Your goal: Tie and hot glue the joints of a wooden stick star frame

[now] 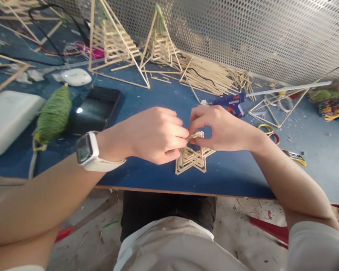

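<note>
Wooden sticks, thin and pale, make up a star that sits on the blue table, near the front edge and right in front of the person. Both hands meet at the top point of the star. The right hand has its thumb and pointing finger close together, pinching that top point. The left hand comes from the other side, with its fingers curled and its tips bunched up narrow, just beside the right fingertips. What the left tips hold is hidden, so I cannot tell. A watch with a pale band is on the left wrist. Behind the right hand lies a blue glue gun, and near the right wrist are scissors with yellow and red handles. Off past the left hand are a black phone and a fat bundle of green yarn, side by side. Two stick pyramids stand at the back, next to a big pile of loose sticks.
</note>
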`<state>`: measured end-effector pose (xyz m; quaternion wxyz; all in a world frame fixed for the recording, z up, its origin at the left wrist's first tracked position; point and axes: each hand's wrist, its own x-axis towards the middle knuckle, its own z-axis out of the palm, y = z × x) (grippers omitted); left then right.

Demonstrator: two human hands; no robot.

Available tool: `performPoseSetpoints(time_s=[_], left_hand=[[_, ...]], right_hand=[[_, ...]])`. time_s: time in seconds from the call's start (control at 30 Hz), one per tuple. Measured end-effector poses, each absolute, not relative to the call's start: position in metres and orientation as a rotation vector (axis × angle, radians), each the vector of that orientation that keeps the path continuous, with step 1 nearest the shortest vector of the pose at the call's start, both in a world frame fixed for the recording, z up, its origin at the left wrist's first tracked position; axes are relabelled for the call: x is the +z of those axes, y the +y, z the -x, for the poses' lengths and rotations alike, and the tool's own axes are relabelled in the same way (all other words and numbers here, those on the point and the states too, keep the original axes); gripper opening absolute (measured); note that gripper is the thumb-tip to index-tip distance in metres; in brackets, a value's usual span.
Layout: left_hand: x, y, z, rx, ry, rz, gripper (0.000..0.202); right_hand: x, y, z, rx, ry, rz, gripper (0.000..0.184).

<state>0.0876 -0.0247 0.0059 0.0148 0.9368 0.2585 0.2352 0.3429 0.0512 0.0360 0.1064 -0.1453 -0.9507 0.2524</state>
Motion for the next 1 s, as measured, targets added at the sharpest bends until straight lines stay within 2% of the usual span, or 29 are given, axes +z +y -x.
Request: performPoseSetpoints(time_s=[0.13,0.67,1.0], left_hand=[[0.01,-0.029,-0.09,0.596,0.684,-3.168,0.026],[0.014,-0.037,-0.099,0.608,0.494,-3.509,0.032],[0.016,-0.034,-0.09,0.279,0.441,-3.538,0.022]], right_hand=[[0.033,0.048,-0.343,0.735,-2.762,0.429,0.013],[0.033,0.048,-0.346,0.771,-2.719,0.393,0.029],[0.026,0.053,-0.349,0.732,-2.767,0.452,0.018]])
